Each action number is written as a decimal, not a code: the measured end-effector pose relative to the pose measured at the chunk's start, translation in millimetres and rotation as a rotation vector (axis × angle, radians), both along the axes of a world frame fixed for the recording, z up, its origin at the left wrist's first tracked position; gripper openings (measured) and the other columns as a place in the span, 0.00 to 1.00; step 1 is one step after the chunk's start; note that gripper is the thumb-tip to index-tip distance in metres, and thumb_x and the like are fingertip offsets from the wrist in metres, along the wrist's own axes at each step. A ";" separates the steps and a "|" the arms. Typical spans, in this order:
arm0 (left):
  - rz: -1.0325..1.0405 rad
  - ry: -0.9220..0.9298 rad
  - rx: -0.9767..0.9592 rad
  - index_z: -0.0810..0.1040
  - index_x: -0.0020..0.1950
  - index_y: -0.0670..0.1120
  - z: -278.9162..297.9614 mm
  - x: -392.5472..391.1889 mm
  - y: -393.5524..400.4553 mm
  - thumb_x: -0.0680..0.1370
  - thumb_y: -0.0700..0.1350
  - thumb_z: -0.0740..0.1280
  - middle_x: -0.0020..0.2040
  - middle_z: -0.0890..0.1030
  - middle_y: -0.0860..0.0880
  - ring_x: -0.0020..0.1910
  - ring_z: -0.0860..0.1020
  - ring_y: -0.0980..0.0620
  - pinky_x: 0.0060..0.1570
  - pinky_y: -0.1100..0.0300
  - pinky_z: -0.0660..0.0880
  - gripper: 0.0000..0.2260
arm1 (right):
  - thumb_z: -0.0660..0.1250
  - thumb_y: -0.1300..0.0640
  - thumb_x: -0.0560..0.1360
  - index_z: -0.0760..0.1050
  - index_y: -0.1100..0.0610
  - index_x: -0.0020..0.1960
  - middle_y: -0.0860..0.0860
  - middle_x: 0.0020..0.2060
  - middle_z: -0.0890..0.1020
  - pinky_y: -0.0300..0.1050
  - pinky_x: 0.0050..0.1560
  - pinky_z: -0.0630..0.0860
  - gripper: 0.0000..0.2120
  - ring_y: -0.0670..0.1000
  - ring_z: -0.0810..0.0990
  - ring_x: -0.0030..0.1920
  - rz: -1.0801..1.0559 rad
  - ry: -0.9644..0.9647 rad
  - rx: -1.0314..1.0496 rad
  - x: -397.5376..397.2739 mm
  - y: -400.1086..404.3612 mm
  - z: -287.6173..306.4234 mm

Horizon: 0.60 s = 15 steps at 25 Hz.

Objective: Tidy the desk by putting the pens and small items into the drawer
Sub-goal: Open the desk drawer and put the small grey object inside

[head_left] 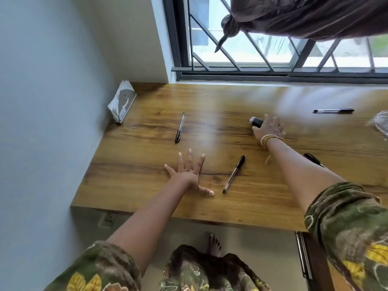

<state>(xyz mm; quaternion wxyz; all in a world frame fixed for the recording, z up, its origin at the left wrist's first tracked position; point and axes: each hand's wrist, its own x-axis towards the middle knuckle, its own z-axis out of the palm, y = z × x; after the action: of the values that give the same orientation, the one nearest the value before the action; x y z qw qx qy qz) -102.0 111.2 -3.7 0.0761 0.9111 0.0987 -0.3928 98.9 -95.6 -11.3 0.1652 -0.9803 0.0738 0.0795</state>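
My left hand (188, 171) lies flat with fingers spread on the wooden desk (130, 185). My right hand (268, 128) reaches far across the desk and grips a small black item with a pale end (256, 121). A black-capped pen (234, 174) lies just right of my left hand. Another pen (180, 127) lies further back on the left. A third pen (333, 111) lies at the far right near the window. A fourth pen (313, 160) shows partly behind my right forearm. The drawer front with its metal handle (302, 255) is below the desk edge at right.
A napkin holder with white tissues (121, 103) stands in the back left corner against the wall. A clear plastic thing (381, 122) sits at the right edge. Behind the desk is a barred window (252, 59) with a knotted curtain (231, 26).
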 end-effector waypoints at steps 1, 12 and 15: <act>0.002 0.001 -0.007 0.19 0.67 0.60 -2.6 0.6 0.0 0.63 0.75 0.65 0.65 0.15 0.47 0.67 0.19 0.37 0.62 0.22 0.36 0.58 | 0.62 0.47 0.76 0.66 0.54 0.69 0.59 0.69 0.66 0.59 0.66 0.63 0.23 0.63 0.63 0.68 0.065 -0.030 -0.071 4.5 -0.4 -4.0; -0.006 -0.143 -0.024 0.23 0.71 0.61 -6.0 -8.9 2.9 0.62 0.77 0.62 0.70 0.18 0.47 0.70 0.23 0.37 0.63 0.23 0.36 0.56 | 0.63 0.51 0.78 0.73 0.57 0.60 0.61 0.53 0.81 0.50 0.50 0.72 0.14 0.63 0.78 0.54 0.112 -0.084 0.271 -70.4 0.9 -5.0; -0.019 -0.195 0.035 0.30 0.76 0.55 0.2 -17.5 -5.6 0.66 0.76 0.60 0.75 0.27 0.43 0.75 0.31 0.37 0.67 0.25 0.41 0.53 | 0.60 0.49 0.79 0.71 0.60 0.60 0.60 0.50 0.80 0.48 0.45 0.68 0.16 0.62 0.78 0.52 -0.025 -0.085 0.452 -112.0 -12.1 0.3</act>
<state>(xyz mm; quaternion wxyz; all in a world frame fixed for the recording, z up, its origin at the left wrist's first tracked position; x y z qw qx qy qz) -119.5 105.6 -3.5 0.0654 0.9471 0.0891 -0.3014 -13.1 -107.7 -11.0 0.3845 -0.9198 0.0590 0.0508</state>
